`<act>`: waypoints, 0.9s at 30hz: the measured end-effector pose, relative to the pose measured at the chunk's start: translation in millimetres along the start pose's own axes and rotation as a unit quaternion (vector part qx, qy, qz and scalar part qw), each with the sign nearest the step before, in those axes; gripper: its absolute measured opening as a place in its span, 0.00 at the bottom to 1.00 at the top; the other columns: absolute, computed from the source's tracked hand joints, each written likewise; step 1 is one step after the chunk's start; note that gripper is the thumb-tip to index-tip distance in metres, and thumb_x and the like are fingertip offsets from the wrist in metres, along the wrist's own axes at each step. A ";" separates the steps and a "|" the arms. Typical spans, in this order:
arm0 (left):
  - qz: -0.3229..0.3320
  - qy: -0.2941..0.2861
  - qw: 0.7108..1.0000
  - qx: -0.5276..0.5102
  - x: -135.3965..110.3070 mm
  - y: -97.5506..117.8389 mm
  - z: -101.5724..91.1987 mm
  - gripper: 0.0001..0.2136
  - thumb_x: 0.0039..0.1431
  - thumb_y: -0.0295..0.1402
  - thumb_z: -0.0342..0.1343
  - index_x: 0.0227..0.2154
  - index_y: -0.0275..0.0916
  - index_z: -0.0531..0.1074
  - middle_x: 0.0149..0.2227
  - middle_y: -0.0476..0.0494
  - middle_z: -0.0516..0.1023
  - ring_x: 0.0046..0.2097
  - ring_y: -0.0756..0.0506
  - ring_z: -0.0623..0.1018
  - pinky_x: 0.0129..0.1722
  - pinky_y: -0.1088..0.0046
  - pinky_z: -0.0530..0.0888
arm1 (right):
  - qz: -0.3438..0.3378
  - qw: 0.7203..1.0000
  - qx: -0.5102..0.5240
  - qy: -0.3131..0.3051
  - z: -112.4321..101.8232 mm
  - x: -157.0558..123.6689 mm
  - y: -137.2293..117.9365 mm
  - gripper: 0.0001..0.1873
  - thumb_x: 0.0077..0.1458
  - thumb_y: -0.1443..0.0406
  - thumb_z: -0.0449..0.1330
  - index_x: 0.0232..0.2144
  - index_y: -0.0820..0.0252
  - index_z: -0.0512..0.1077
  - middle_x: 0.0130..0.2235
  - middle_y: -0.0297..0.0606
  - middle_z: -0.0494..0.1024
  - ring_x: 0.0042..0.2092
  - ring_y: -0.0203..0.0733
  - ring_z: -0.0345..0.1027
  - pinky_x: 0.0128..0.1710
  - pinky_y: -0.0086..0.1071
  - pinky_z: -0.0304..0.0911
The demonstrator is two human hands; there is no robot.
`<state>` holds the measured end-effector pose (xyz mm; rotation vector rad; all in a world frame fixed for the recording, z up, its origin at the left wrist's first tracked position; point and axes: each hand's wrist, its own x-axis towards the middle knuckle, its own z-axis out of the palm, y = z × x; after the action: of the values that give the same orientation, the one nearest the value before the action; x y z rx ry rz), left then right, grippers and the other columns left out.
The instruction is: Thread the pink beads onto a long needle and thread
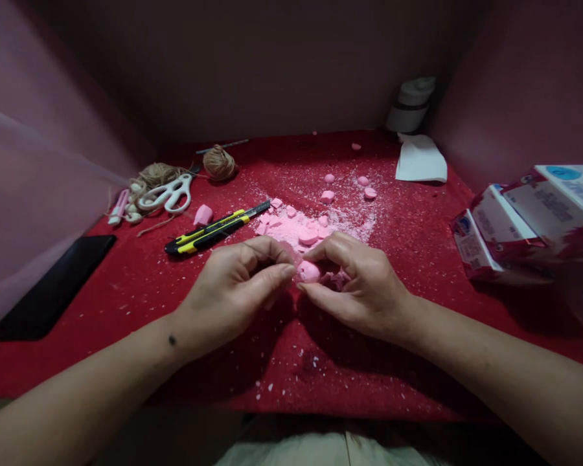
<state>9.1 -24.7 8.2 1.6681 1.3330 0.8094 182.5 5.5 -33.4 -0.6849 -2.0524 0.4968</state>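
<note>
My right hand (pixel 357 281) grips a small rounded pink piece (pixel 309 272) of chalky, soap-like material between thumb and fingers. Close against its left side is my left hand (pixel 245 278), thumb and forefinger pinched together. Whatever sits in that pinch, if anything, is too small to make out. Just beyond my hands lies a heap of pink crumbs and shavings (pixel 291 228), with larger chunks in it. A yellow and black utility knife (pixel 214 232) rests left of the heap, its blade pointing toward the crumbs.
Scissors with white handles (pixel 168 193) lie at left beside tangled twine, near a twine ball (pixel 219 162). A black flat case (pixel 53 288) is at the left edge. Cartons (pixel 510 220) stand at right. White paper (pixel 420 158) and a white container (pixel 411 107) are at back right.
</note>
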 end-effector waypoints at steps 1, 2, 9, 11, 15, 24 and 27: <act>-0.030 -0.016 0.998 -0.056 1.2 -0.5 -2.0 0.05 0.55 0.31 0.54 0.27 0.36 0.68 0.20 0.52 0.67 0.20 0.55 0.64 0.19 0.80 0.60 | 0.000 1.000 0.002 -0.001 -0.6 0.4 -0.1 0.03 0.48 0.71 0.58 0.27 0.62 0.66 0.25 0.33 0.68 0.28 0.33 0.59 0.28 0.28 0.56; -0.049 -0.027 0.994 -0.098 2.0 -1.1 -3.8 0.05 0.54 0.32 0.55 0.27 0.36 0.68 0.19 0.53 0.65 0.19 0.55 0.62 0.18 0.81 0.59 | 0.000 1.000 0.002 -0.004 -1.2 0.7 0.0 0.03 0.48 0.71 0.58 0.27 0.62 0.66 0.25 0.33 0.68 0.28 0.33 0.59 0.28 0.28 0.56; -0.040 -0.009 0.996 -0.077 0.0 -0.8 -8.4 0.05 0.54 0.31 0.55 0.27 0.36 0.68 0.20 0.53 0.65 0.21 0.56 0.63 0.19 0.83 0.60 | 0.025 1.000 0.015 -0.012 -3.0 2.9 2.6 0.04 0.46 0.73 0.58 0.28 0.63 0.68 0.26 0.35 0.68 0.28 0.34 0.59 0.27 0.28 0.56; -0.031 -0.007 0.998 -0.049 -0.6 0.7 -8.0 0.04 0.55 0.31 0.55 0.27 0.36 0.68 0.20 0.53 0.66 0.21 0.56 0.64 0.20 0.83 0.61 | 0.025 0.999 0.022 -0.012 -2.8 3.1 2.2 0.04 0.45 0.73 0.58 0.28 0.64 0.68 0.26 0.35 0.69 0.28 0.34 0.59 0.27 0.28 0.56; -0.006 0.001 1.000 -0.010 -0.4 3.0 -6.4 0.05 0.55 0.30 0.53 0.26 0.36 0.68 0.20 0.53 0.66 0.21 0.56 0.65 0.20 0.82 0.62 | 0.027 0.999 0.031 -0.023 -3.4 2.8 -0.1 0.03 0.46 0.72 0.59 0.28 0.63 0.68 0.25 0.34 0.69 0.28 0.33 0.60 0.26 0.27 0.56; 0.142 0.046 0.974 0.171 -1.6 1.0 4.9 0.10 0.56 0.24 0.50 0.21 0.34 0.70 0.26 0.47 0.73 0.28 0.53 0.72 0.28 0.80 0.66 | 0.016 1.000 0.009 -0.018 -0.1 -0.2 1.9 0.02 0.47 0.72 0.58 0.26 0.63 0.66 0.25 0.34 0.68 0.28 0.34 0.59 0.28 0.28 0.56; 0.101 0.048 0.985 0.129 -1.2 0.5 7.0 0.08 0.56 0.25 0.51 0.23 0.35 0.71 0.26 0.48 0.73 0.28 0.53 0.71 0.27 0.80 0.66 | -0.006 1.000 -0.012 -0.005 1.1 -1.1 3.0 0.03 0.49 0.71 0.56 0.26 0.61 0.65 0.25 0.34 0.67 0.28 0.34 0.58 0.29 0.29 0.56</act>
<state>15.1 -27.3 5.6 2.0148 1.3963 0.8720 182.9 7.0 -36.5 -0.6859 -2.0731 0.4704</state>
